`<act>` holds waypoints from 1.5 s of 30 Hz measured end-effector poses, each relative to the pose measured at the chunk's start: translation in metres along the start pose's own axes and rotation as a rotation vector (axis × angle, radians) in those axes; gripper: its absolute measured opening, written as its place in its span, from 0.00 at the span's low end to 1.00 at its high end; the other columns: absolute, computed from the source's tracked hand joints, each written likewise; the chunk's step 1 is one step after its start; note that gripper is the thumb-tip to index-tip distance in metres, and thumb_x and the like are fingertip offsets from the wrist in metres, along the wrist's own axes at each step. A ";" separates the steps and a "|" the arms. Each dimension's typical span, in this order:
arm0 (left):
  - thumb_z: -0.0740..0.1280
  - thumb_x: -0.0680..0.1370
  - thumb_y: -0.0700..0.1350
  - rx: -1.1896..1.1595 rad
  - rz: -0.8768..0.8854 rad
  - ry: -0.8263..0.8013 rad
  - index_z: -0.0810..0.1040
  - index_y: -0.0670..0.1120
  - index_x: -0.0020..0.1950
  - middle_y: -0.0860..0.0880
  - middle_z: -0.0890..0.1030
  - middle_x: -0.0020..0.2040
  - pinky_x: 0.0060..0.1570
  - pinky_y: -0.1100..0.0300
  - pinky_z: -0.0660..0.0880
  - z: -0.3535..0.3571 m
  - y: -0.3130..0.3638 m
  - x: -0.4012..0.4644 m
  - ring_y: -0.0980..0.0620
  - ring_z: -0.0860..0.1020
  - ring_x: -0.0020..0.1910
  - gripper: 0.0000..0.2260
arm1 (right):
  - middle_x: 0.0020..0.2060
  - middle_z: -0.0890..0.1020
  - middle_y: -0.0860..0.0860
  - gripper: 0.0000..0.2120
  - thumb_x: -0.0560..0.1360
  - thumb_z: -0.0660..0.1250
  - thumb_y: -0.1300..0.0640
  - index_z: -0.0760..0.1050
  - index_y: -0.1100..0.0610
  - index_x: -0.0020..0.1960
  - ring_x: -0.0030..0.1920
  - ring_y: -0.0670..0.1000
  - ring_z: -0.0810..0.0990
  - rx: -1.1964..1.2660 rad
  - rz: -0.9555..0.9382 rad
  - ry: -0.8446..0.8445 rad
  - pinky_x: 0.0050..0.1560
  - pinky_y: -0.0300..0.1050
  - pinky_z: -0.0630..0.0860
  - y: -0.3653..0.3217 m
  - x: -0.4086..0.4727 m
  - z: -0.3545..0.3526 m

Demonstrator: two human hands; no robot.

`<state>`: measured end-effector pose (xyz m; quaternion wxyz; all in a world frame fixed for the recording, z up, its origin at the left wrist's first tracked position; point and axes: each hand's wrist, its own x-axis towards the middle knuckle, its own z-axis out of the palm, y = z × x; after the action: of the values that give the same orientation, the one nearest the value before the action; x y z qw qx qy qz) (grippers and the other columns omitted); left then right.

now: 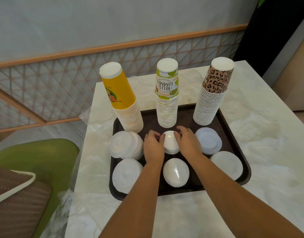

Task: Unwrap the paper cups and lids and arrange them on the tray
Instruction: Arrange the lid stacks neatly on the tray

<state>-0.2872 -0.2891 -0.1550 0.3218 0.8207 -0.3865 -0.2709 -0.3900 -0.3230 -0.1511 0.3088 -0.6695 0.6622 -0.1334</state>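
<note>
Together, both hands, left and right, cup a white lid stack on the tray, forearms outstretched

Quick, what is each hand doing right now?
Left hand: fingers curled round the middle lid stack.
Right hand: gripping the same stack's other side.

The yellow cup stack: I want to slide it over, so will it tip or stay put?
The yellow cup stack already leans left on the tray, so a high push would probably topple it. Being tall, narrow, nested paper, it is likely light; push low at its base.
</note>
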 end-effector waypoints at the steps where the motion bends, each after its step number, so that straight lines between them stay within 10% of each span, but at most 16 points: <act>1: 0.64 0.79 0.48 -0.020 0.009 0.010 0.74 0.45 0.56 0.47 0.77 0.55 0.47 0.65 0.67 -0.001 0.000 -0.003 0.56 0.73 0.48 0.09 | 0.67 0.71 0.54 0.21 0.81 0.55 0.50 0.62 0.53 0.72 0.64 0.54 0.72 0.037 -0.006 0.014 0.62 0.49 0.72 0.001 -0.005 -0.001; 5: 0.63 0.80 0.48 -0.136 0.018 0.074 0.69 0.44 0.65 0.46 0.73 0.62 0.53 0.64 0.71 -0.005 -0.002 -0.029 0.53 0.74 0.55 0.16 | 0.66 0.71 0.54 0.23 0.80 0.58 0.52 0.59 0.55 0.73 0.64 0.53 0.73 0.164 -0.018 0.058 0.63 0.48 0.71 0.009 -0.035 -0.006; 11: 0.65 0.78 0.46 -0.231 -0.023 -0.046 0.71 0.49 0.48 0.50 0.77 0.49 0.43 0.71 0.70 -0.007 -0.038 -0.077 0.58 0.75 0.44 0.03 | 0.52 0.77 0.51 0.08 0.78 0.64 0.53 0.73 0.54 0.55 0.49 0.48 0.76 0.108 -0.055 -0.072 0.52 0.40 0.74 0.040 -0.074 -0.001; 21: 0.65 0.78 0.43 -0.142 -0.069 -0.057 0.68 0.53 0.41 0.53 0.75 0.44 0.37 0.74 0.66 -0.007 -0.035 -0.088 0.56 0.73 0.44 0.09 | 0.51 0.77 0.52 0.08 0.78 0.63 0.52 0.73 0.55 0.54 0.46 0.47 0.74 0.020 -0.054 -0.051 0.46 0.37 0.68 0.040 -0.078 0.004; 29: 0.64 0.79 0.42 -0.137 0.187 0.454 0.76 0.42 0.55 0.45 0.78 0.53 0.51 0.57 0.76 -0.066 -0.006 -0.078 0.51 0.75 0.50 0.07 | 0.59 0.74 0.51 0.11 0.78 0.63 0.55 0.74 0.54 0.60 0.52 0.48 0.77 0.213 -0.287 0.072 0.49 0.34 0.72 -0.003 -0.080 0.004; 36: 0.59 0.80 0.46 -0.253 0.367 0.493 0.77 0.45 0.52 0.50 0.79 0.49 0.46 0.64 0.73 -0.115 -0.013 -0.053 0.54 0.75 0.47 0.09 | 0.62 0.72 0.50 0.16 0.78 0.64 0.55 0.70 0.53 0.65 0.58 0.48 0.75 0.271 -0.305 0.034 0.56 0.38 0.72 -0.059 -0.072 0.025; 40: 0.55 0.79 0.54 -0.049 0.066 0.484 0.75 0.52 0.61 0.50 0.75 0.63 0.59 0.46 0.70 -0.140 -0.081 -0.020 0.48 0.72 0.61 0.15 | 0.64 0.69 0.53 0.21 0.77 0.65 0.54 0.67 0.55 0.68 0.62 0.51 0.70 0.257 -0.345 0.017 0.59 0.37 0.66 -0.067 -0.073 0.048; 45: 0.51 0.83 0.49 -0.078 -0.203 0.239 0.70 0.49 0.69 0.46 0.71 0.69 0.66 0.48 0.62 -0.137 -0.123 -0.021 0.44 0.68 0.67 0.17 | 0.68 0.63 0.55 0.25 0.77 0.66 0.53 0.63 0.54 0.71 0.67 0.54 0.64 0.264 -0.307 0.033 0.64 0.41 0.62 -0.071 -0.077 0.066</act>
<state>-0.1474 -0.1677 -0.1531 0.3680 0.8689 -0.2497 -0.2172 -0.3006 -0.2380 -0.1422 0.3592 -0.7140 0.5342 -0.2753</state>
